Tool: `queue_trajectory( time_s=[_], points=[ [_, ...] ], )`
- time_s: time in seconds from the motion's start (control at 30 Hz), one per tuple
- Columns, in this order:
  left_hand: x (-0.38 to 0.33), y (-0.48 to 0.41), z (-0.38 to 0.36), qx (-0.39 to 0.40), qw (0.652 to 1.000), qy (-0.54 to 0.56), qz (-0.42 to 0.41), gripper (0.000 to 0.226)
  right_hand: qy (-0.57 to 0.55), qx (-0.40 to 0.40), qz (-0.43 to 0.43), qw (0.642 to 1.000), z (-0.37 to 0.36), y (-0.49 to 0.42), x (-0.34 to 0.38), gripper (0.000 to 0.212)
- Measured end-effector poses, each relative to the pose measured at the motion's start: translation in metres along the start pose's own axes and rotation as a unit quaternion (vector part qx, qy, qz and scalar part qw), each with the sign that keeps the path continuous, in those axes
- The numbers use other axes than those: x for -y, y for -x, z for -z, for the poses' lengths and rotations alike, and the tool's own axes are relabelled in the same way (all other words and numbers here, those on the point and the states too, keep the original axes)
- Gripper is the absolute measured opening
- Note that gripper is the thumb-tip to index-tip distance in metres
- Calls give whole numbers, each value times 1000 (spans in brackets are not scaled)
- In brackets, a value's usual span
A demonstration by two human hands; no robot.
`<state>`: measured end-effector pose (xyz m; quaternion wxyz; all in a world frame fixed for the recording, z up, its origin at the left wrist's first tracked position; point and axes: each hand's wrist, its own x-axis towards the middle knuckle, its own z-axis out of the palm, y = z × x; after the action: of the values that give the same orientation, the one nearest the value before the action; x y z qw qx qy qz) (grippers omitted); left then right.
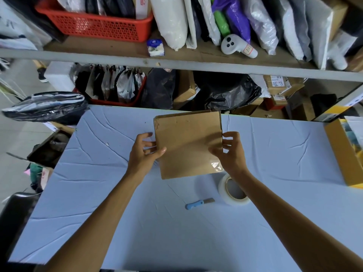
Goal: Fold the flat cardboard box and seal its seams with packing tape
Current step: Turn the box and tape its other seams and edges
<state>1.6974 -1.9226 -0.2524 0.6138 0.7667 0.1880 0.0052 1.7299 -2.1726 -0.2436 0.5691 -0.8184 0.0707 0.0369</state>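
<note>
- Two bare forearms reach in from the near edge across the worktop (117, 222), which is covered with a creased pale-blue sheet.
- On the left, the left hand (144, 152) grips the left edge of the box (188, 144). Its thumb lies on the upper face and its fingers curl round the edge towards the underside.
- On the right, the right hand (230, 152) grips the right edge in the same way, with the thumb on the upper face and the fingers bent round the edge.
- The box is a flat, unfolded slab of brown cardboard. It is held between the two hands over the far middle of the worktop, and its far edge overlaps the worktop's far edge in view.
- A shiny patch of clear tape shows on the box's near right corner.
- The tape roll (233, 190) lies flat on the worktop just near of that corner, partly hidden by the right wrist.
- A cutter (198, 204) with a blue handle and a short blade lies on the worktop just left of the tape roll, not touching it.
- An open yellow-sided carton (341, 154) sits at the worktop's right edge.
- A full black bag (45, 107) bulges at the far left corner.
- Beyond the far edge, a shelf (176, 59) carries a red basket (98, 24) on the left and a row of packed bags. A white controller (235, 46) lies right of the middle.
- Below the shelf are more black bags and brown cartons.
</note>
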Motion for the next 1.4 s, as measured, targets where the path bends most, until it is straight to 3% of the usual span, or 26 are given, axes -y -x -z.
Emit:
queue_trajectory(
  time_s=[0.07,0.17,0.4,0.57,0.73,0.97,1.4],
  points=[
    [-1,0,-1,15,1000,-8,0,63,13,-7,5,1000,0,0,-1,57],
    [-4,2,-2,13,1000,-24,-9,58,43,10,12,999,1,-1,-2,64],
    [-5,7,-4,28,999,-20,-17,41,21,4,7,1000,-1,6,-11,47],
    [7,12,-5,49,999,18,-3,41,10,-12,-7,1000,0,10,-17,36],
    [9,15,-9,47,997,54,8,33,6,-19,-29,999,5,13,-26,46],
    [18,18,-10,44,998,35,15,39,26,8,-27,999,12,21,-35,70],
    [20,22,-7,56,998,-19,12,50,15,14,-23,1000,15,29,-43,65]
  ],
)
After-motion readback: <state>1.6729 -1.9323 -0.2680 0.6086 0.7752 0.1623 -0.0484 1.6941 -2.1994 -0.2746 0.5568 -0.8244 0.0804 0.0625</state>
